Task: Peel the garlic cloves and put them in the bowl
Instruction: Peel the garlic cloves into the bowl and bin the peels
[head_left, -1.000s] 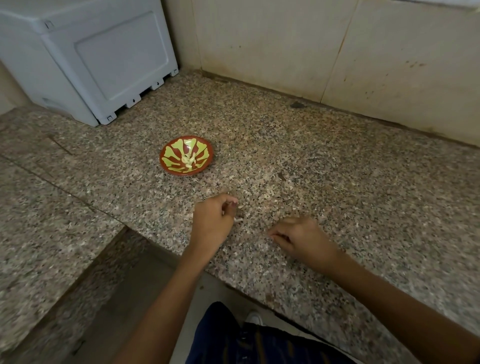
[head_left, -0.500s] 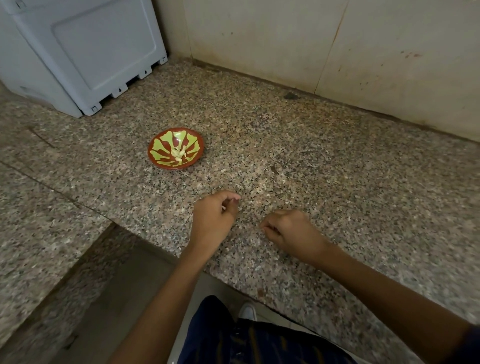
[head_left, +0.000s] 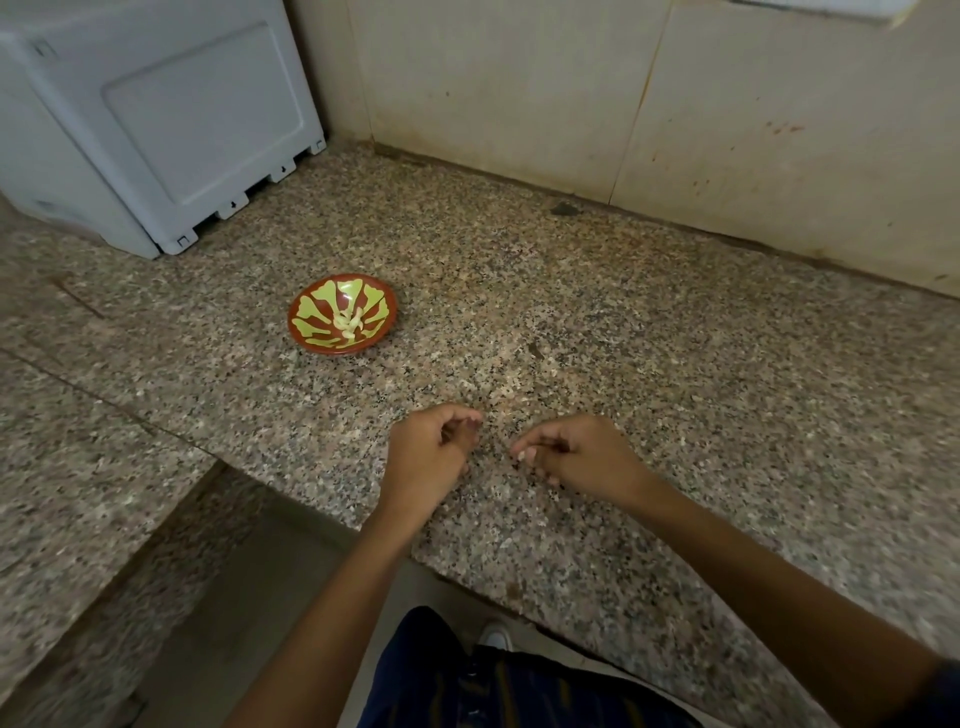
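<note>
- Right hand (head_left: 576, 457) hangs low over the desk (head_left: 675, 374), fingers curled; at its fingertips (head_left: 522, 451) a small pale piece shows, probably a garlic clove (head_left: 518, 455), pinched there.
- Left hand (head_left: 428, 457) is just beside it, apart from it, fingers curled in against the thumb; I cannot tell if it holds anything.
- Bowl (head_left: 311, 338) stands well apart, further back and to the left, with some pale peeled cloves (head_left: 349, 325) inside.
- I judge the clove light, firm and a little slippery once the dry skin is off. The skin is thin and tears easily, so it is better to pinch the clove at its ends and pull the skin with the nails.
- Desk front edge lies close under both wrists, so a dropped clove could roll to the floor. Between the hands and the bowl the desk is open. A white box (head_left: 156, 119) stands behind the bowl, and the wall (head_left: 519, 93) closes the back.
</note>
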